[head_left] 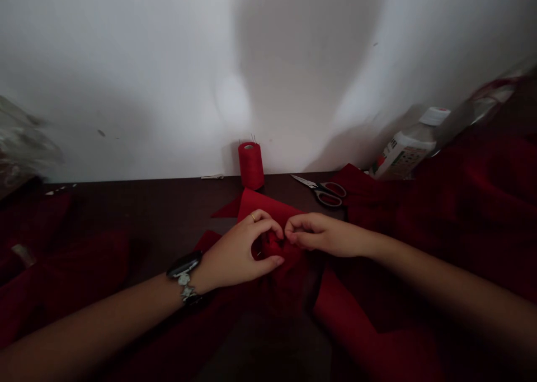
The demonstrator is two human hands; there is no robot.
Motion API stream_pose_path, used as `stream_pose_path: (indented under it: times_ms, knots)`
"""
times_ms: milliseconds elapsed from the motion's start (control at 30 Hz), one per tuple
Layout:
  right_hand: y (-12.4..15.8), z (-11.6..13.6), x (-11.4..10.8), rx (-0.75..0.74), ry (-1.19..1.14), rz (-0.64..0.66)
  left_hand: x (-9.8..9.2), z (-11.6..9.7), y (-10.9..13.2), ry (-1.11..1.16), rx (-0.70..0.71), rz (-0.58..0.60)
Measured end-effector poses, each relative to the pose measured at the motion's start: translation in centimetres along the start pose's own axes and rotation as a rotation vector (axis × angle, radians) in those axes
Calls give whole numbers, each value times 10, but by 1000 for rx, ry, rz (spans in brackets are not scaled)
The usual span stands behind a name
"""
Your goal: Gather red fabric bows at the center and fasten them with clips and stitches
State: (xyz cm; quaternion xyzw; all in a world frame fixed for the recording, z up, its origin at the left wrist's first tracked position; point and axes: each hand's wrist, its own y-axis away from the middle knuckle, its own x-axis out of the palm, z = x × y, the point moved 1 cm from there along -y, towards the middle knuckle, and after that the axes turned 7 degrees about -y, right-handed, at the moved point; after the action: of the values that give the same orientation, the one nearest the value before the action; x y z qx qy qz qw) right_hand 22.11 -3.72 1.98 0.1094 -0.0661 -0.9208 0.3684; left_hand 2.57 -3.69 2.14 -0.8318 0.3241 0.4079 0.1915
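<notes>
A piece of red fabric lies on the dark table in front of me, bunched in the middle. My left hand, with a ring and a wrist watch, curls its fingers around the bunched part. My right hand pinches the same bunch from the right, fingers pressed together. The two hands meet fingertip to fingertip over the cloth. Whether a needle is in either hand is too small to tell.
A red thread spool with pins stands at the wall. Scissors lie to its right. A white-capped plastic bottle leans at the back right. More red cloth is heaped on the right and on the left.
</notes>
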Motion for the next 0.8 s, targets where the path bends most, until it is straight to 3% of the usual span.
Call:
stream_pose_path:
  times_ms: [167,300,533,800]
  knots:
    - [1,0,-2,100,-431,4,4,-2,-3,69,-1,-34]
    - [1,1,0,80,-557,-18,5,-1,-5,111,3,-83]
    - [-1,5,3,14,-477,-64,-1,-7,-9,150,25,-209]
    - [2,6,2,-40,-277,-61,0,-4,-16,444,-39,-59]
